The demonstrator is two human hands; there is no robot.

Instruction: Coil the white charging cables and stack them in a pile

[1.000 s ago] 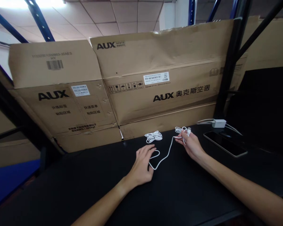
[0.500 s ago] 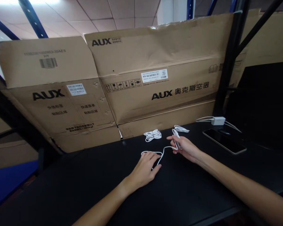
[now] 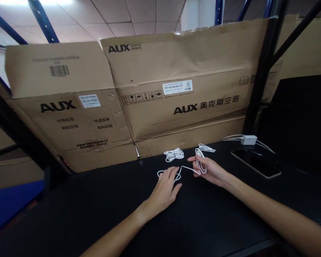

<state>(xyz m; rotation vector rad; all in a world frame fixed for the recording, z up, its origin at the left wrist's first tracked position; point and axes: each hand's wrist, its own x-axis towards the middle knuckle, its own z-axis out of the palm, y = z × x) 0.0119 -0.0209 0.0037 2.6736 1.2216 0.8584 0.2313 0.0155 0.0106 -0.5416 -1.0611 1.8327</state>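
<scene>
White charging cable [image 3: 189, 168] runs across the black tabletop [image 3: 230, 221] between both hands, mid-scene. Left hand [image 3: 164, 189] lies flat, fingers open, pressing a loop down without closing on it. Right hand [image 3: 209, 171] is half-closed, loops gathered through its fingers. Risk: a pull against the pinned loop could cinch a knot, or loops could catch the bundled white cable [image 3: 173, 154] just far of them. White charger [image 3: 248, 140] and smartphone [image 3: 255, 163] lie far right.

Smooth plastic cable [image 3: 189, 169] on a matt black tabletop [image 3: 69, 221].
</scene>
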